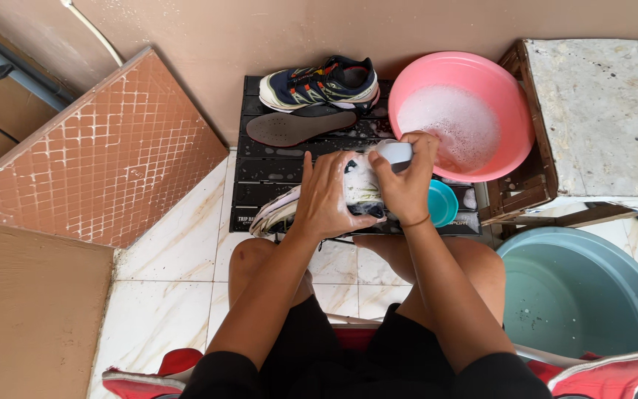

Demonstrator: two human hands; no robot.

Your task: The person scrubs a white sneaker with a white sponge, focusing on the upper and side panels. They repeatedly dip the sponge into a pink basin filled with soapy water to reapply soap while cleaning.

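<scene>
My left hand (324, 198) grips a soapy white sneaker (278, 213) from above and holds it over a black plastic mat (263, 171). My right hand (406, 177) is closed on a white scrub brush (393, 151), which it presses against the foamy end of the same shoe. A second sneaker (320, 85), navy with white and orange, stands upright at the mat's far edge. A dark insole (297, 127) lies flat just in front of it.
A pink basin of suds (459, 114) sits to the right of the mat, with a small teal bowl (442, 203) beside my right wrist. A large grey-green tub (585, 295) stands at lower right, a stone-topped wooden crate (599, 111) behind it. A tiled slab (97, 155) leans on the left.
</scene>
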